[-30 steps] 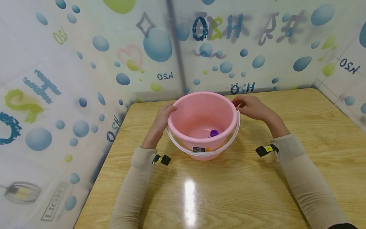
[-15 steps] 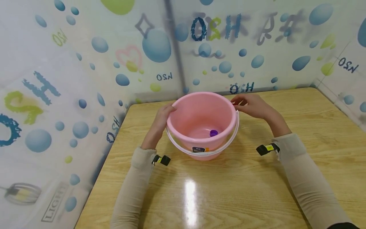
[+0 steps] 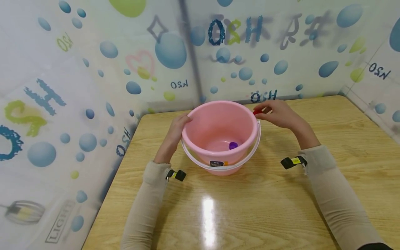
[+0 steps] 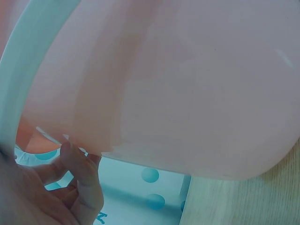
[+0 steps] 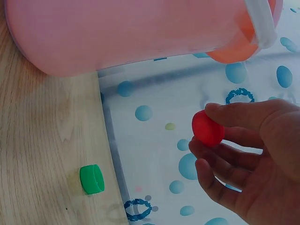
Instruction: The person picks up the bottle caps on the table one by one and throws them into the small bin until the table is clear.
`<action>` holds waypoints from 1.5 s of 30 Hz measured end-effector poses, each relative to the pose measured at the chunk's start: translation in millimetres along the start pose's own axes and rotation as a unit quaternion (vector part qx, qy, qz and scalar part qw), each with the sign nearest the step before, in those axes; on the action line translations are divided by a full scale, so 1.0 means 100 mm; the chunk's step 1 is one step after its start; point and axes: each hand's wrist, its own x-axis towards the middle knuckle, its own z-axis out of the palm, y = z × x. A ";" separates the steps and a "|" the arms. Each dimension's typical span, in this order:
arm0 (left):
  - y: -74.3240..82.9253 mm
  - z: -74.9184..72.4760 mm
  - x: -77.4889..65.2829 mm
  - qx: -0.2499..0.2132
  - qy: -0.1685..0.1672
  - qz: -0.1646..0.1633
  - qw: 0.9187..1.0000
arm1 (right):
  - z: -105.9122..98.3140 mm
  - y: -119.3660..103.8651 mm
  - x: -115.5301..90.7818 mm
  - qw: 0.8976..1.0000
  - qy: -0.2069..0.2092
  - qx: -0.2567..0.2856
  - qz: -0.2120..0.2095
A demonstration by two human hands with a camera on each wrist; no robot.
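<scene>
A pink bucket [image 3: 218, 158] stands upright on the table, its white handle [image 3: 204, 166] hanging down at the front. My left hand [image 3: 175, 133] grips the bucket's left rim, thumb over the edge; the left wrist view shows its fingers [image 4: 82, 164] by the rim. Beside the right rim, outside the bucket, my right hand [image 3: 279, 114] pinches a red bottle cap [image 5: 207, 128] between thumb and fingers. Inside the bucket, on its floor, lies a purple bottle cap [image 3: 233, 145]. A green bottle cap [image 5: 91, 179] rests on the table behind the bucket, hidden in the head view.
The wooden table [image 3: 250, 211] runs back to a wall sheet [image 3: 275, 41] printed with blue and green drops. Another printed sheet [image 3: 72, 114] borders the left side. Each sleeve cuff carries a small black camera, such as the right one [image 3: 290, 162].
My right hand has risen slightly beside the bucket's right rim, and the red cap in its fingers has come into clear sight. The left hand keeps its hold on the rim.
</scene>
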 end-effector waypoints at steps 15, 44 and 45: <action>-0.02 0.00 0.00 0.002 0.005 0.005 1.000 | -0.06 -0.10 -0.06 0.998 0.062 0.010 -0.021; -0.01 0.01 0.00 0.001 0.003 0.003 1.000 | -0.16 -0.15 -0.11 0.990 0.135 0.014 -0.021; -0.01 0.01 0.00 0.001 0.004 0.004 1.000 | -0.16 -0.16 -0.11 0.990 0.137 0.014 -0.022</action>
